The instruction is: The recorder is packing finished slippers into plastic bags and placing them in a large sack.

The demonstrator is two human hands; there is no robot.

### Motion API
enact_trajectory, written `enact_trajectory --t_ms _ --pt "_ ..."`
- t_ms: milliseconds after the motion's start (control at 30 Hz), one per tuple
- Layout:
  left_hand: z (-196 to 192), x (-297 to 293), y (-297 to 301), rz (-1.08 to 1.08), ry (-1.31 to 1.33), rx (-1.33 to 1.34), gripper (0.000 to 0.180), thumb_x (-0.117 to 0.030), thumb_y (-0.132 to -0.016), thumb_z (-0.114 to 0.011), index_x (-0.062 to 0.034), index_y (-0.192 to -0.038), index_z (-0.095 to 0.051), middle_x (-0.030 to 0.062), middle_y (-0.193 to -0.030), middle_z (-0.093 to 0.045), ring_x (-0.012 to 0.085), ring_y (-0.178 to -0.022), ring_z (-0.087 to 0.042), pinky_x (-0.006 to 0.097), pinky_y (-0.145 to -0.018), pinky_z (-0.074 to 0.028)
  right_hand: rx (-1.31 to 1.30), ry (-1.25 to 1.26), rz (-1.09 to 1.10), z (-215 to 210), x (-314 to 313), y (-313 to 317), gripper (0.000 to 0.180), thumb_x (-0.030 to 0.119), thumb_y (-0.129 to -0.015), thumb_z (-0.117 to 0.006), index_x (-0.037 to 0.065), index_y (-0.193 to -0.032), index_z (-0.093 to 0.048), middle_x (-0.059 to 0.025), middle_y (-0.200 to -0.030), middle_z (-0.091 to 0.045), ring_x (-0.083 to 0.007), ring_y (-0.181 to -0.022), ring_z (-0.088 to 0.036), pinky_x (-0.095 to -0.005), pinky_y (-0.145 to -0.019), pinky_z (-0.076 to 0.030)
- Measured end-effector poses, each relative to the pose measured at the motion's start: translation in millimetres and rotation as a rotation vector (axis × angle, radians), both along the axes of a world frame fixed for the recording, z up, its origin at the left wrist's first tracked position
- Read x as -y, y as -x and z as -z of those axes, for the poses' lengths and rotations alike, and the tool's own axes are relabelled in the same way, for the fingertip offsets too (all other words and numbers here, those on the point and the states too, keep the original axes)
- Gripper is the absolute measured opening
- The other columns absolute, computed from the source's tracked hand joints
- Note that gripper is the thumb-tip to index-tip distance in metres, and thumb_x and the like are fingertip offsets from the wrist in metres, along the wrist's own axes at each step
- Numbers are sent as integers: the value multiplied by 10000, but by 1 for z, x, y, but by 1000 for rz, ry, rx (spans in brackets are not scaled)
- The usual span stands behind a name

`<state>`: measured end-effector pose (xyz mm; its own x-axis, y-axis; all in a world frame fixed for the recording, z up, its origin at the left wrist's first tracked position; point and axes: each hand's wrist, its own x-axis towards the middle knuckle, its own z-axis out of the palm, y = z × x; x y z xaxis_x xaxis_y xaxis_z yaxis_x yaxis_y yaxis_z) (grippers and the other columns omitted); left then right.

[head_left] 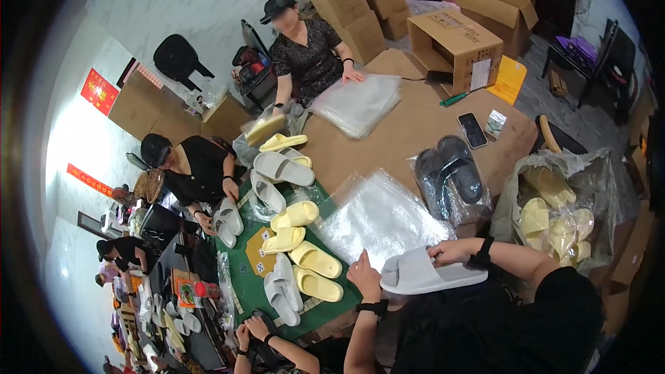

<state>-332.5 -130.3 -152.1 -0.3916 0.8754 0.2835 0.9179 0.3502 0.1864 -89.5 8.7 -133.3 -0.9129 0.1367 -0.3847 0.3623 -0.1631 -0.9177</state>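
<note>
Here, the table is the landmark: brown board across the far part, a green mat over its near left end. On its far side lies a stack of clear bags under a co-worker's hand; at its far right corner stands an open carton. At its right edge, bagged black slippers rest beside a phone. Off the table's right end, a big sack of yellow slippers sits open. On the mat, loose yellow and grey slippers lie in rows.

At the table's near edge, a second pile of clear bags lies just beyond the wearer's hands. The grey slipper is held there, sole roughly level, toe toward the left.

Right hand: fingers curled over the slipper's upper edge, gripping it. Left hand: thumb up, fingers closed toward the slipper's toe end; whether it touches the toe or a bag edge, cannot tell.

Risk, as judged: the bags look slick and thin, so a slipper pushed in crooked could snag or split the film, or drag the whole pile off the near edge.
</note>
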Motion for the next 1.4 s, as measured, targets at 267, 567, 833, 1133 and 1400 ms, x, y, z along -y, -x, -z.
enact_trajectory --t_ms 267,567,833,1133,1400 --pt "-14 5 -27 45 -48 164 619 -56 -686 -513 -49 -1290 -377 72 -1312 -411 296 -1143 -365 512 -976 -189 -185 -457 209 3 -5 12 346 126 -741 -564 12 -1068 -563 -134 -1063 -535 -267 -1019 -500 -325 -862 -394" --pt "-39 1 -48 276 -9 311 652 64 -628 -420 1 -1276 -377 165 -1329 -364 378 -1212 -302 483 -1022 -198 18 -722 264 25 25 34 257 199 -720 -571 -27 -831 -520 -209 -1012 -480 -391 -972 -458 -432 -822 -388" --pt "-54 9 -57 416 -129 416 567 79 -658 -404 4 -1220 -400 220 -1361 -275 396 -1235 -267 542 -1027 -148 -77 -612 446 17 23 37 320 210 -766 -587 -6 -986 -501 -288 -1249 -346 -436 -1143 -337 -429 -963 -305" --pt "-33 7 -50 -241 -899 1203 494 119 -755 -433 22 -1218 -292 163 -1206 -400 229 -1111 -412 331 -928 -353 -90 -473 458 -6 39 68 389 264 -797 -566 3 -1076 -494 -338 -1323 -232 -472 -1226 -237 -466 -1011 -236" --pt "-9 27 -34 1 -436 1592 493 110 -781 -401 35 -1263 -332 115 -1127 -523 158 -969 -534 244 -803 -437 -39 -573 519 13 27 85 342 215 -769 -568 -34 -972 -452 -234 -1021 -397 -414 -983 -418 -431 -849 -358"
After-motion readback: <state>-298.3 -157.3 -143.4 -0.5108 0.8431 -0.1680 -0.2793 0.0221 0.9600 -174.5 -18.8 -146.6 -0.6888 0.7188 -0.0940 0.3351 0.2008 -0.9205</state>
